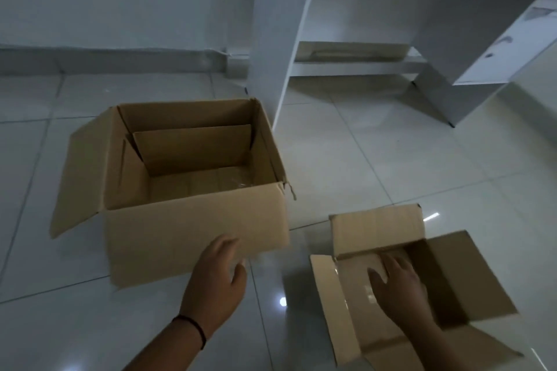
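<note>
**Pressing the Small Box Flat, Steadying the Large One**

Set on the glossy pale tiled floor point(391, 159): a small open brown cardboard box point(376, 232) at right, near but apart from a large open brown cardboard box point(187, 235) at left. Judging by the right grip point(398, 283), open with fingers spread flat down inside the small box, probably a matter of pressing its bottom level. Spread the palm broad and push near the middle, not at one corner, to avoid tipping or skidding so light a carton on slick tiles. Mind the splayed flaps; avoid creasing the near one with the forearm. Use the left grip point(218, 274), open, fingers loose, holding nothing, at the lower front wall of the large box, contact too blurred to confirm. Lay it flat against that wall to stop any sliding. Leave alone the loose brown cardboard panel point(193, 147) leaning inside the large box. Stay clear of the white desk leg point(271, 39) behind.
</note>
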### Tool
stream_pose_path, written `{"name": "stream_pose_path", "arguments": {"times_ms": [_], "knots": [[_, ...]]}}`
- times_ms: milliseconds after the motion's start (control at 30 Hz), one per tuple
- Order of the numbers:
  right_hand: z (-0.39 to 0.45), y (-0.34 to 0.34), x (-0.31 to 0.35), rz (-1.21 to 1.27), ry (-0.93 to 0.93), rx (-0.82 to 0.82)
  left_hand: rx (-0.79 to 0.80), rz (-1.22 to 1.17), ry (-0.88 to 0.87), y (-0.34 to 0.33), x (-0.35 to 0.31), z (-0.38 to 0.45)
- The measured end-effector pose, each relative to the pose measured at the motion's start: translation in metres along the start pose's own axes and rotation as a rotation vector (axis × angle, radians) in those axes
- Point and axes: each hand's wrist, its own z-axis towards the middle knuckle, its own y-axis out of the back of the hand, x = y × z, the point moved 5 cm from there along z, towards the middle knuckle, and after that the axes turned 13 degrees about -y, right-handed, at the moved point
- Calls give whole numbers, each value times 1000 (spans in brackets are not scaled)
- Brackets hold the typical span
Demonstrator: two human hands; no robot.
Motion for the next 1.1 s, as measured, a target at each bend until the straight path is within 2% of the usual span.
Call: {"name": "stream_pose_path", "arguments": {"times_ms": [167, 367, 467, 633, 867, 1100], "knots": [[-6, 15, -73, 6, -83, -58, 115, -61, -10, -33, -29, -33], [-28, 27, -162, 85, -52, -152, 134, -63, -2, -68, -68, -78], [-42, 35, -191, 90, -41, -168, 147, -82, 56, -88, -81, -98], [-47, 51, -242, 159, -24, -213, 202, 15, 62, -124, -115, -119], [2, 68, -285, 169, -54, -206, 221, 141, 46, -168, -159, -88], [79, 55, -301, 108, -105, -125, 333, 215, 145, -219, -150, -58]]}}
